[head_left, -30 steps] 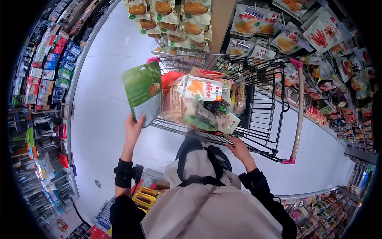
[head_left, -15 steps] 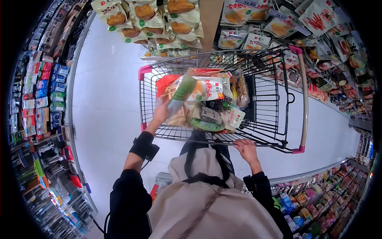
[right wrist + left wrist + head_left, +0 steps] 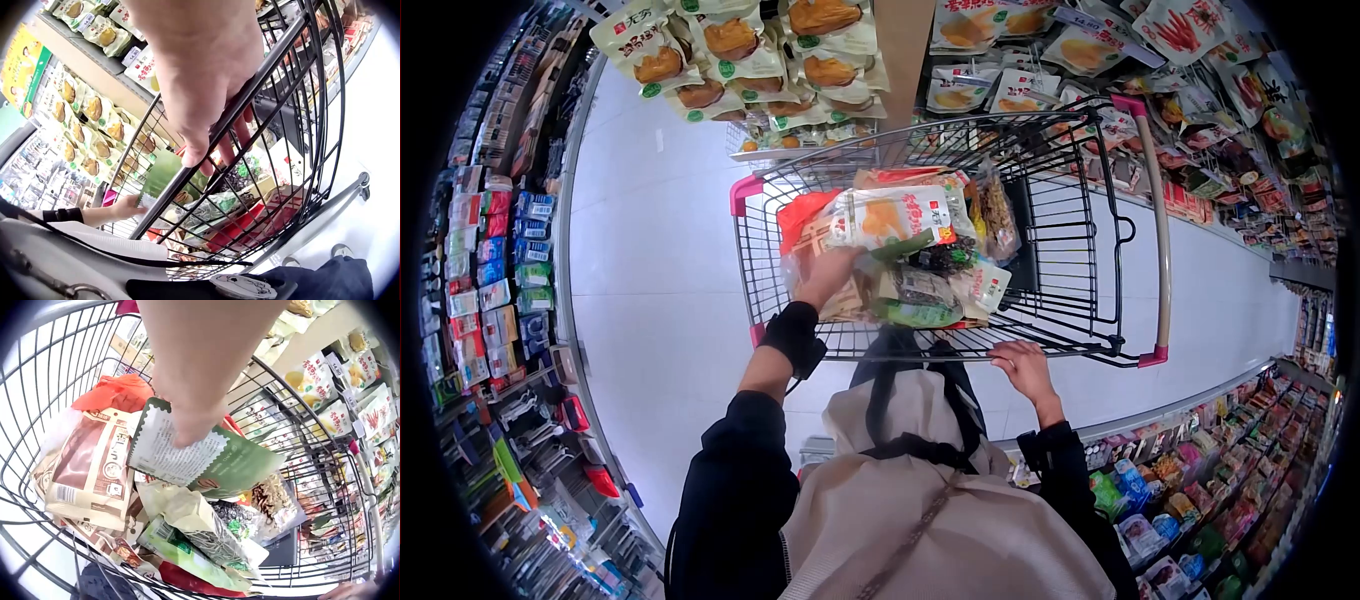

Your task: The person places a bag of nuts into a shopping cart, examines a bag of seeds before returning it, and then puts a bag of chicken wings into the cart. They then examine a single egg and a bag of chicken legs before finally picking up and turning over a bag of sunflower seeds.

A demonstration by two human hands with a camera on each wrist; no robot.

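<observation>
Inside the shopping cart (image 3: 930, 352), my left hand (image 3: 828, 274) holds a green bag (image 3: 897, 246) by one end, above the other packages. In the left wrist view the thumb of my left hand (image 3: 190, 381) presses on the white text panel of the green bag (image 3: 240, 459). A brown snack bag (image 3: 90, 469) and a clear-and-green bag (image 3: 187, 553) lie under and beside it. My right hand (image 3: 1022, 370) rests on the cart's near rim; in the right wrist view the fingers of my right hand (image 3: 203, 94) curl over that black rail.
Racks of hanging food bags (image 3: 830, 40) stand beyond the cart, with more bags (image 3: 1090, 50) at the right. Shelves of small packs (image 3: 495, 250) line the left. Another packed shelf (image 3: 1210, 490) is at the lower right. The cart's handle (image 3: 1155, 230) is at its right end.
My left hand has moved right, from outside the cart's left end to over the packages, bringing the green bag along. My right hand stays on the rim. The shelves have shifted in view.
</observation>
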